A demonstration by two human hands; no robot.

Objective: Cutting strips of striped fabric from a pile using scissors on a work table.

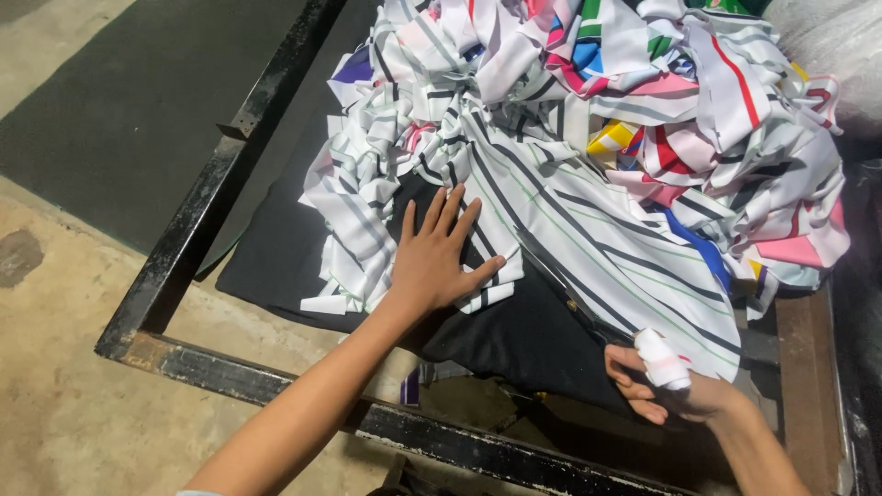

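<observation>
My left hand [439, 260] lies flat with fingers spread on the near edge of a heap of white fabric scraps [588, 138] striped in black, green, pink, red and blue. It presses a striped piece against the black cloth [514, 340] beneath. My right hand [657, 386], one finger wrapped in a white bandage, pinches the lower corner of a long white piece with dark and green stripes [597, 248] at the cloth's front edge.
The cloth and heap rest on a black metal frame [184, 248] with a front bar [441, 441]. A concrete floor [64, 404] lies to the left and a dark mat [119, 110] at the upper left. A brown wooden edge [808, 386] runs along the right.
</observation>
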